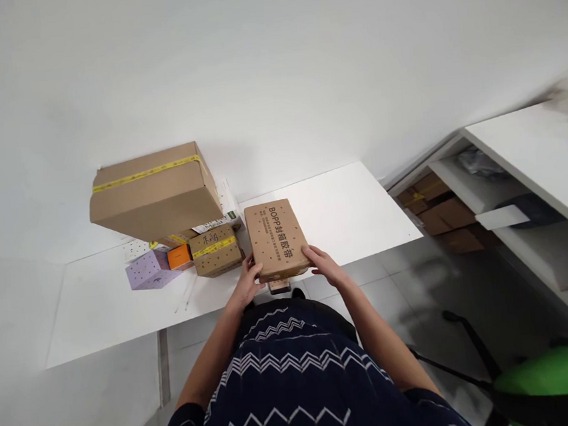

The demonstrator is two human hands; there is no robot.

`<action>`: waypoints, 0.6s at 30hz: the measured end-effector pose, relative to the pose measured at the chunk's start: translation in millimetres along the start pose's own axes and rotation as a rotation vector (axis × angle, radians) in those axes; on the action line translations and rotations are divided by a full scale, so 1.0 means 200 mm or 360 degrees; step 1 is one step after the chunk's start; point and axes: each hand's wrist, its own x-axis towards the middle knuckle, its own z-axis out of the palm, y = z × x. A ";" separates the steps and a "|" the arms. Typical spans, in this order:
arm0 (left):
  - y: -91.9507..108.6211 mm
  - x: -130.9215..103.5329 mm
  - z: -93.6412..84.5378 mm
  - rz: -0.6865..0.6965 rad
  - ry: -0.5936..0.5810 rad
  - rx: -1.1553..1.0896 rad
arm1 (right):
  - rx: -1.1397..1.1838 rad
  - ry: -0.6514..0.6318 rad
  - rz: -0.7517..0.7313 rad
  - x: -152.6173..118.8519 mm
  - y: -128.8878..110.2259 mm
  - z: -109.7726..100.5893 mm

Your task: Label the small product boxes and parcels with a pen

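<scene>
Our L hand [247, 283] & R hand [325, 265] clamp a cardboard box [276, 234] at 7 & 4 o'clock; prob. stiff, grippy, wt. unclear, best held by opp. sides.

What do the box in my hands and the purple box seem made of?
The held box looks like matt brown cardboard, by its dull tan faces and dark print. The purple box is probably matt printed card, by its speckled faces.

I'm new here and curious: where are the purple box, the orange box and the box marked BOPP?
Purple box [149, 271]: head view, on its dotted side.
Orange box [180, 256]: head view, on its orange face.
BOPP box [275, 239]: head view, on its printed face.
</scene>
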 end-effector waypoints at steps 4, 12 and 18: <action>-0.05 0.05 -0.05 0.0478 -0.0216 0.0042 | 0.0366 -0.0205 -0.0270 0.01 0.02 -0.04; -0.06 0.21 -0.08 0.0789 0.0039 0.0536 | 0.0155 0.0145 -0.0618 0.16 0.03 0.00; -0.03 0.26 -0.02 0.0785 0.0271 0.0898 | -0.0014 0.0292 -0.0421 0.26 0.03 0.03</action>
